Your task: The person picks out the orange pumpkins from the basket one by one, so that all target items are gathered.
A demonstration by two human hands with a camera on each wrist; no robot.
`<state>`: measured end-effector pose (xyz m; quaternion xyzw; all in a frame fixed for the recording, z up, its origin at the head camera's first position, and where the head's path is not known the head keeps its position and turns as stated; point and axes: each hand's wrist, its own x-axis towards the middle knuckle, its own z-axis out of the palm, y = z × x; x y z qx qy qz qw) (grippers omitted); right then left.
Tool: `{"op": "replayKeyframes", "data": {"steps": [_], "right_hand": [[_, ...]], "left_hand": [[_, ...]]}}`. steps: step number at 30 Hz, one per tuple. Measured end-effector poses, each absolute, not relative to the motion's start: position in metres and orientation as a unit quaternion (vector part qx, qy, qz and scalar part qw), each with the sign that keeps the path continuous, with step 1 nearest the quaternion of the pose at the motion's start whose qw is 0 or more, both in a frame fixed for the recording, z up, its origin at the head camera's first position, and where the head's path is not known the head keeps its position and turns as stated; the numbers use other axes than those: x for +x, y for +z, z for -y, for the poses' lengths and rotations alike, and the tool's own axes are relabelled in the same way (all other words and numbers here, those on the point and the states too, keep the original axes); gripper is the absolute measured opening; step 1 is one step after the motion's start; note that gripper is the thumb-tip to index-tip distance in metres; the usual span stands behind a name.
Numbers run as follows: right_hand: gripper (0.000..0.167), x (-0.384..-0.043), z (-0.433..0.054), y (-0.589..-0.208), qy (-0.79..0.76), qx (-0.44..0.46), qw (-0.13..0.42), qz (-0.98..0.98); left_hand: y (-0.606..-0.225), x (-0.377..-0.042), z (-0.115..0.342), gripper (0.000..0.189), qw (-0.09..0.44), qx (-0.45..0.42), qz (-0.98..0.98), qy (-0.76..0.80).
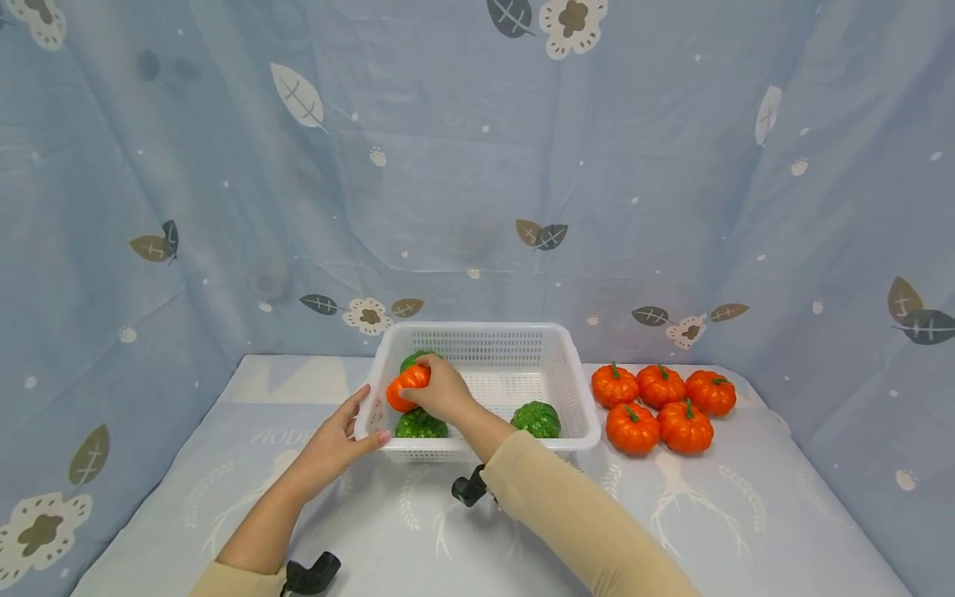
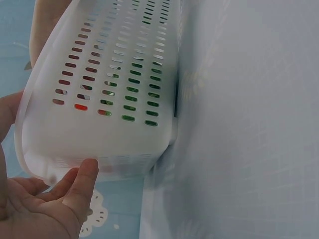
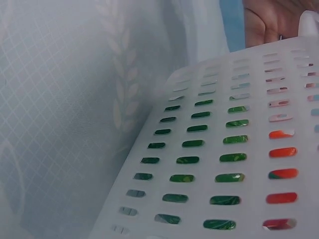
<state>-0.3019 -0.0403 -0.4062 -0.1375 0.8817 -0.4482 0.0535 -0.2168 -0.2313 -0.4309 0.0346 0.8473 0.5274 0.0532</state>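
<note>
A white slotted plastic basket (image 1: 492,448) sits on the table. My left hand (image 1: 336,448) holds its near-left corner, thumb at the front rim and fingers along the left side; the left wrist view shows these fingers (image 2: 82,191) against the outer wall. Inside the basket's left part, my right hand (image 1: 445,394) grips a small orange pumpkin (image 1: 398,398). Green pumpkins lie near it, one in front (image 1: 421,424) and one behind (image 1: 419,358), partly hidden. Another green pumpkin (image 1: 537,419) rests at the basket's near right. In the right wrist view, orange and green show through the slots.
Several orange pumpkins (image 1: 660,386) stand grouped on the table to the right of the basket. A pale patterned cloth covers the table (image 1: 418,531). Behind it hangs a blue curtain (image 1: 477,166) with leaves and flowers. Black wrist devices (image 1: 470,487) are on both arms.
</note>
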Motion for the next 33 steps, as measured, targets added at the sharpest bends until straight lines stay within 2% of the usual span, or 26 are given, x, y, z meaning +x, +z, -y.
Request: {"op": "replayKeyframes", "data": {"steps": [12, 33], "right_hand": [[0.06, -0.295, 0.032, -0.4, -0.455, -0.146, 0.01, -0.879], [0.059, -0.274, -0.021, -0.373, -0.557, -0.149, -0.066, -0.815]], "left_hand": [[-0.431, -0.216, 0.231, 0.097, 0.057, 0.038, -0.844, 0.532], [-0.432, -0.215, 0.231, 0.102, 0.056, 0.035, -0.844, 0.533]]}}
